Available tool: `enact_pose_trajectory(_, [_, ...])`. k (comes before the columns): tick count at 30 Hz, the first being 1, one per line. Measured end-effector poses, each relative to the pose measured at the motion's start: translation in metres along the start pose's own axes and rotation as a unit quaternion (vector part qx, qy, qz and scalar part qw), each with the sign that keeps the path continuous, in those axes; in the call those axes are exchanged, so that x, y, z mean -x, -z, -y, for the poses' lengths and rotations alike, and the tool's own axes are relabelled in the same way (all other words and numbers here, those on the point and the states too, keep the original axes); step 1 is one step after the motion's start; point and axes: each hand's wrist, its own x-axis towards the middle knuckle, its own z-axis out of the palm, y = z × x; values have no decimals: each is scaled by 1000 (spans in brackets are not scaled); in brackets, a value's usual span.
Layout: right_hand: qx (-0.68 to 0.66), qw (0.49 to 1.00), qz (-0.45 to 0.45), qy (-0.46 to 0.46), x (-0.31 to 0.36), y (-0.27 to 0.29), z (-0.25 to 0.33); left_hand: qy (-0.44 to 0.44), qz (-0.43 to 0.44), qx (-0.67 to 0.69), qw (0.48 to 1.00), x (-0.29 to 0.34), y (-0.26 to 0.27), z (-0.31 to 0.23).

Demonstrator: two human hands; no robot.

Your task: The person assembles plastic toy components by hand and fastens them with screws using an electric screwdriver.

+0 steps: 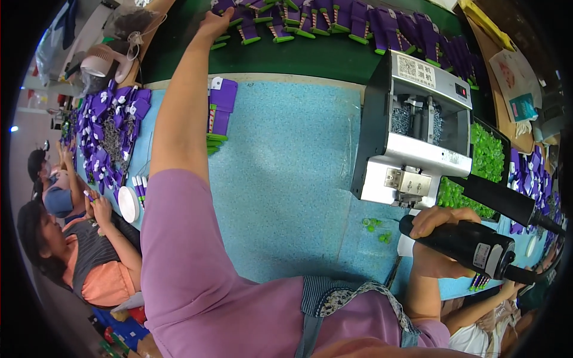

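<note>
My left arm stretches to the far side, where my left hand [213,25] has its fingers closed at a purple plastic part [224,6] on the dark green belt [173,56]. Rows of similar purple parts with green ends [361,24] lie along that belt. In my right hand [431,261] is a black electric screwdriver [456,241], fingers wrapped round its body, just in front of the screw feeder [427,149]. Small screws show inside the feeder. A short stack of purple parts [223,104] rests on the blue work surface [286,173], beside my left forearm.
A tray of green plastic pieces [486,155] stands right of the feeder, with a few loose green pieces [385,237] near the screwdriver. Heaped purple parts [113,122] and a white fan [104,62] are at left. Co-workers [89,256] sit on both sides.
</note>
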Motion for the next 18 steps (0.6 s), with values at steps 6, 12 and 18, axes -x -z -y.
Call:
enact_pose_trajectory(6, [-12,1000,7,-12,3,-2,-1,-192,-40,-170,966,21,26,21])
enact_pose_trajectory(12, [51,998,-24,0,0,5,-11,-237,25,226,945,262,88,-107])
enact_pose_trajectory(18, [77,997,-13,-20,0,2,-8,-293,237,193,906,451,60,-125])
